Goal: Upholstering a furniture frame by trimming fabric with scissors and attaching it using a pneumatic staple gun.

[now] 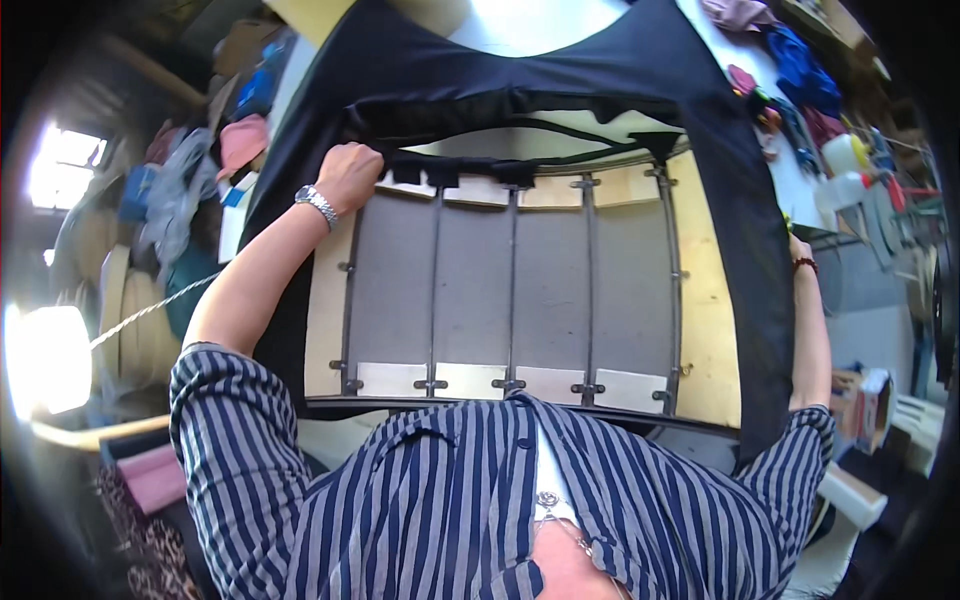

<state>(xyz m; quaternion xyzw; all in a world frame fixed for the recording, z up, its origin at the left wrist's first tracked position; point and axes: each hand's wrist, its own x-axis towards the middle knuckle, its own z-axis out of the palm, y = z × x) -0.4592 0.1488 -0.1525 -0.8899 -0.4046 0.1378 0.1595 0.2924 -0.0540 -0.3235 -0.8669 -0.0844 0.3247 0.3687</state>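
Note:
A broad frame of pale wood point(708, 300) lies in front of me, with grey panels point(470, 290) between dark metal rods and small dark brackets along its edges. Black fabric point(420, 60) surrounds the frame, and its notched edge runs along the far side. My left hand point(350, 176), a metal watch on its wrist, is closed on that fabric edge at the frame's far left corner. My right hand point(798, 250) is at the outer right side of the fabric, beside a small yellow-green thing point(787, 225). Its fingers are mostly hidden.
A white table point(510, 28) extends beyond the fabric. On the right stand a white bottle with a red cap point(842, 190) and a blue cloth point(803, 70). To the left are a bright lamp point(48, 360), a clear plastic bag point(180, 185) and a pink cloth point(242, 145).

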